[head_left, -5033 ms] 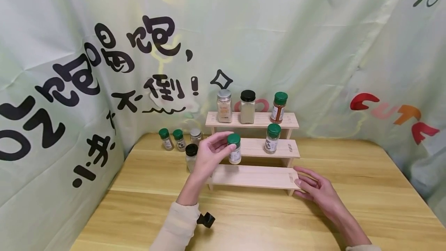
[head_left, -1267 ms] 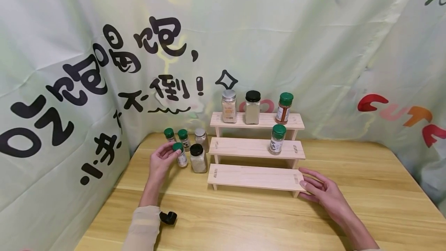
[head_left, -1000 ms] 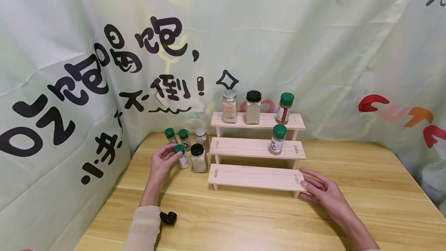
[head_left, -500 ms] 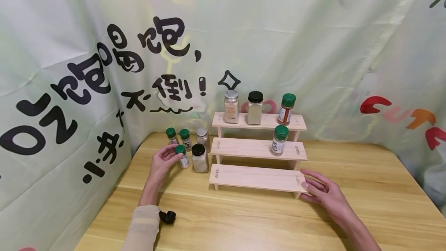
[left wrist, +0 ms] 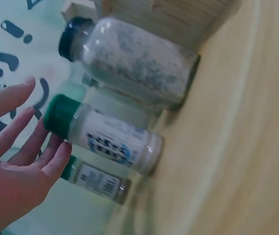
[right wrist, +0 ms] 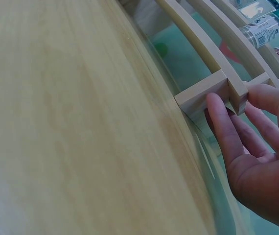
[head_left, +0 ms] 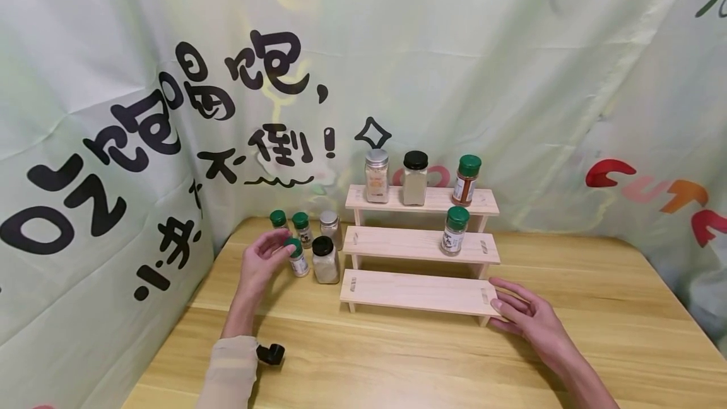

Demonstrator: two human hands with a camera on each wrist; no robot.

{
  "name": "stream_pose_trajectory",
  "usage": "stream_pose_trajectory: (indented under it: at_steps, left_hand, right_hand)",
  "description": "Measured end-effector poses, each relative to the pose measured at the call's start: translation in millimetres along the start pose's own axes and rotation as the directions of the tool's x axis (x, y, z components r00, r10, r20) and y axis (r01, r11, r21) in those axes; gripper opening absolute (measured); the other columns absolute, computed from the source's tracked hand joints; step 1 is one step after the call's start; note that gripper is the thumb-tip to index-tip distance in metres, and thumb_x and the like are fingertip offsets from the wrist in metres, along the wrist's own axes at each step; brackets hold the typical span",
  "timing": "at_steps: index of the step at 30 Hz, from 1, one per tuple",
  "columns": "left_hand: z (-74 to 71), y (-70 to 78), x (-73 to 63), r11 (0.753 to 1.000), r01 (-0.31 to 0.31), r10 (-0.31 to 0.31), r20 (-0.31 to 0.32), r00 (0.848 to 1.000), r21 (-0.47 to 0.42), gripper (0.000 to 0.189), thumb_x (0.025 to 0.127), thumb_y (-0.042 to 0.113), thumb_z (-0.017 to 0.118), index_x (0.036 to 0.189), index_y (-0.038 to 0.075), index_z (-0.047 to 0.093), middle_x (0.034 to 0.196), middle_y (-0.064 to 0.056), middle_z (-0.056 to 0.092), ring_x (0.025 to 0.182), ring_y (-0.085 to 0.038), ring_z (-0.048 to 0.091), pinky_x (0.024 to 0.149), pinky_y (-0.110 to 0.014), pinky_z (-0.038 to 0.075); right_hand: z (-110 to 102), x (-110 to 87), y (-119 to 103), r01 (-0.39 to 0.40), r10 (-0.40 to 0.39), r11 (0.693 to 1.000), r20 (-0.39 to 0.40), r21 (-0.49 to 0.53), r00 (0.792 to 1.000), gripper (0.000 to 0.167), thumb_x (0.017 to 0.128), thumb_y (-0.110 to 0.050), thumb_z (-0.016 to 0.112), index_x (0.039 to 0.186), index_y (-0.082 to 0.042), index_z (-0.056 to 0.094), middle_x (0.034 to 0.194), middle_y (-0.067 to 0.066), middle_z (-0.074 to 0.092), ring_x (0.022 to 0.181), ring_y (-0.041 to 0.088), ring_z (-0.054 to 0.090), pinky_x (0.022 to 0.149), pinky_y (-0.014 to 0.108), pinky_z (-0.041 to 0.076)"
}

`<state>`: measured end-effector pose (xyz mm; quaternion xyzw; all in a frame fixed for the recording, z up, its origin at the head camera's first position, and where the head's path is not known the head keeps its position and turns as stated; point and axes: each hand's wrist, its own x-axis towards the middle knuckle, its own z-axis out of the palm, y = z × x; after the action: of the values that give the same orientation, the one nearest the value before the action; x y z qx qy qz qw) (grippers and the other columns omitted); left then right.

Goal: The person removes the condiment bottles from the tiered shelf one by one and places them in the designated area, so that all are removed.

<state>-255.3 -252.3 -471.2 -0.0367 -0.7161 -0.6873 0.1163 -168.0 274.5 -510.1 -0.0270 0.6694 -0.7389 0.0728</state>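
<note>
My left hand is at the green-capped spice jar, which stands upright on the table left of the rack. In the left wrist view the thumb is lifted off the green cap, and the other fingers lie loosely along its far side. Beside that jar stands a square black-capped jar. My right hand holds the right end of the three-tier wooden display rack at its bottom step. In the right wrist view thumb and fingers pinch the corner of board and leg.
Behind the near jars are two more green-capped jars and a silver-capped one. On the rack's top step stand silver-, black- and green-capped jars; its middle step bears one green-capped jar. A printed curtain hangs behind the table.
The green-capped jar in my left hand went from over the middle step down left onto the table. The left fingers have since loosened from it. My right hand stays at the rack.
</note>
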Motion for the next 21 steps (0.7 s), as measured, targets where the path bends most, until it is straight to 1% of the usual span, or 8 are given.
stream_pose_trajectory:
  at_steps: [2,6,9,11,13,16,18,21]
  left_hand:
    - [2.1,6.4,-1.1,0.999,-0.028,0.028,-0.014,0.999,0.017,0.046,0.091,0.006,0.078,0.132,-0.006,0.060,0.136,-0.025,0.061,0.127,-0.033,0.058,0.104,-0.022,0.049]
    - [7.2,17.8,-3.2,0.993,-0.102,0.103,-0.013,0.995,0.061,0.045,0.092,0.007,0.077,0.132,-0.008,0.060,0.136,-0.027,0.060,0.130,-0.038,0.055,0.113,-0.034,0.044]
    - [11.3,25.4,-4.5,0.987,-0.144,0.144,-0.005,0.990,0.078,0.045,0.093,0.005,0.076,0.132,-0.010,0.060,0.136,-0.028,0.060,0.131,-0.042,0.054,0.116,-0.043,0.041]
    - [14.4,30.9,-6.0,0.985,-0.157,0.157,-0.003,0.988,0.071,0.043,0.092,0.003,0.077,0.130,-0.009,0.061,0.134,-0.026,0.062,0.128,-0.041,0.056,0.115,-0.044,0.042]
    - [17.8,36.5,-7.6,0.984,-0.167,0.168,-0.001,0.986,0.065,0.041,0.091,0.001,0.077,0.129,-0.008,0.063,0.131,-0.024,0.064,0.126,-0.038,0.058,0.113,-0.041,0.044]
    - [23.4,43.4,-9.8,0.979,-0.194,0.194,0.018,0.981,0.054,0.039,0.090,-0.002,0.077,0.126,-0.009,0.064,0.129,-0.024,0.065,0.124,-0.035,0.061,0.112,-0.040,0.046]
    - [27.1,46.9,-11.0,0.974,-0.218,0.216,0.035,0.976,0.055,0.038,0.090,-0.003,0.077,0.125,-0.009,0.064,0.128,-0.026,0.065,0.123,-0.035,0.062,0.111,-0.039,0.046]
    - [32.6,50.6,-12.7,0.964,-0.261,0.257,0.069,0.964,0.053,0.036,0.090,-0.004,0.076,0.124,-0.009,0.065,0.127,-0.027,0.065,0.122,-0.036,0.062,0.111,-0.044,0.046]
  right_hand:
    - [0.1,0.0,0.2,0.000,0.000,1.000,0.000,-0.003,1.000,0.054,0.102,-0.007,0.064,0.150,0.004,0.044,0.124,-0.007,0.067,0.113,0.008,0.066,0.090,0.043,0.060]
    - [0.1,0.1,0.2,-0.004,0.004,1.000,-0.002,-0.004,1.000,0.054,0.102,-0.007,0.064,0.151,0.004,0.043,0.125,-0.006,0.066,0.113,0.008,0.066,0.090,0.043,0.060]
    - [-0.2,0.0,0.4,-0.007,0.007,1.000,-0.002,-0.003,1.000,0.054,0.102,-0.007,0.064,0.151,0.004,0.043,0.125,-0.006,0.066,0.114,0.008,0.066,0.090,0.043,0.060]
    - [-0.3,-0.1,0.3,-0.010,0.010,1.000,-0.003,-0.003,1.000,0.054,0.102,-0.007,0.064,0.151,0.004,0.043,0.125,-0.006,0.066,0.114,0.008,0.066,0.090,0.043,0.060]
    - [-0.3,-0.1,0.2,-0.012,0.012,1.000,-0.004,-0.004,1.000,0.055,0.102,-0.008,0.064,0.151,0.004,0.043,0.125,-0.006,0.066,0.114,0.008,0.066,0.090,0.043,0.060]
    - [-0.2,0.0,0.1,-0.016,0.016,1.000,-0.006,-0.005,1.000,0.055,0.102,-0.008,0.064,0.151,0.003,0.043,0.126,-0.006,0.065,0.114,0.008,0.066,0.090,0.043,0.060]
    - [-0.1,0.2,-0.1,-0.019,0.019,1.000,-0.008,-0.005,1.000,0.055,0.102,-0.008,0.064,0.152,0.003,0.043,0.126,-0.006,0.065,0.114,0.008,0.066,0.091,0.043,0.060]
    - [-0.1,0.4,-0.5,-0.024,0.024,1.000,-0.010,-0.005,1.000,0.055,0.102,-0.008,0.064,0.152,0.003,0.042,0.126,-0.005,0.065,0.113,0.009,0.066,0.091,0.044,0.060]
